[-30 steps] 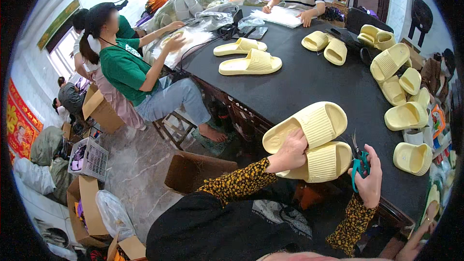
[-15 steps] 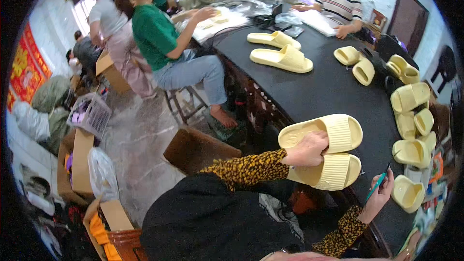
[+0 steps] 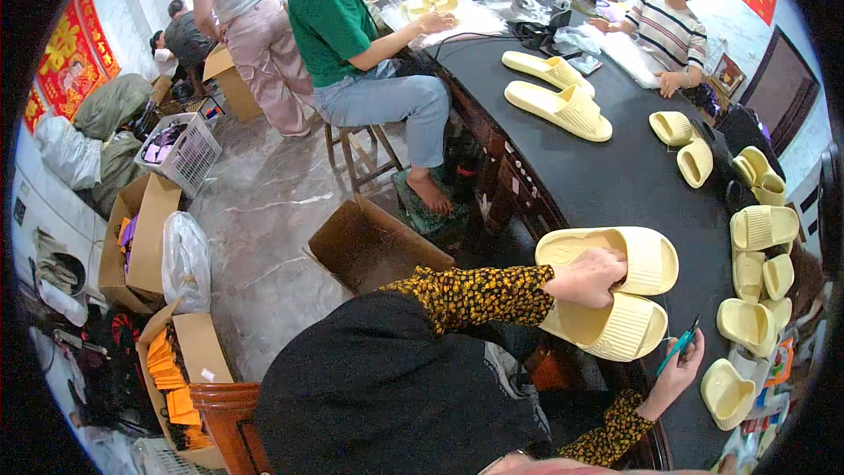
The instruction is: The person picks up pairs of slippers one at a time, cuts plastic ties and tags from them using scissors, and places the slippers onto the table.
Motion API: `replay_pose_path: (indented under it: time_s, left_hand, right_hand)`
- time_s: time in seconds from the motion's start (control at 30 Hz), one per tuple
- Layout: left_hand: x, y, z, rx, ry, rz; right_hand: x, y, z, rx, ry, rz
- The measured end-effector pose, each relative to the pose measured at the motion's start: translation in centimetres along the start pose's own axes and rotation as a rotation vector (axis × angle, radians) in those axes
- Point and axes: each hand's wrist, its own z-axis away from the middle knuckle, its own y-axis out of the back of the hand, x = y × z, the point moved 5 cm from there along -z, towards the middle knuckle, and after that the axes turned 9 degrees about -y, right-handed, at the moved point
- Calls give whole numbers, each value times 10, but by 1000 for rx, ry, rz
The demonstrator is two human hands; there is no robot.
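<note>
My left hand (image 3: pixel 591 278) grips a pair of pale yellow slippers side by side, its fingers closed at their inner edges. The far slipper (image 3: pixel 652 257) and the near slipper (image 3: pixel 626 331) both have ribbed straps, with toes pointing right. They are at the front edge of the black table (image 3: pixel 615 176); whether they touch it I cannot tell. Just right of the near slipper's toe, my right hand (image 3: pixel 677 376) is closed around small teal-handled thread snips (image 3: pixel 675 351). Their dark tips point up and away.
Another yellow pair (image 3: pixel 563 109) lies farther back. Several slippers (image 3: pixel 763 229) line the table's right side, one (image 3: pixel 728 394) near my right hand. A person in green (image 3: pixel 325 31) sits at left, another in stripes (image 3: pixel 668 35) across the table. Open cardboard boxes (image 3: pixel 378 246) stand on the floor.
The view has shifted, moving the room's contents in the picture. My right hand with the snips is now closer to the near slipper's toe. My left hand keeps its hold on the pair.
</note>
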Motion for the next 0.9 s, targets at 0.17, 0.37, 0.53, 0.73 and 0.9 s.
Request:
replay_pose_path:
  time_s: [0.17, 0.37, 0.53, 0.73, 0.9]
  left_hand:
    - [6, 6, -1, 7, -10, 6]
    - [6, 7, -2, -8, 36, 31]
    - [4, 4, -3, -39, 48, 24]
    - [1, 2, -3, -3, 15, 23]
    - [3, 6, -1, -38, 53, 12]
  right_hand:
    - [-7, -4, 5, 35, 63, 75]
    - [-7, -5, 6, 91, 111, 170]
    - [-9, -4, 7, 64, 100, 151]
    - [-1, -2, 5, 89, 109, 213]
    - [-7, -4, 6, 90, 111, 239]
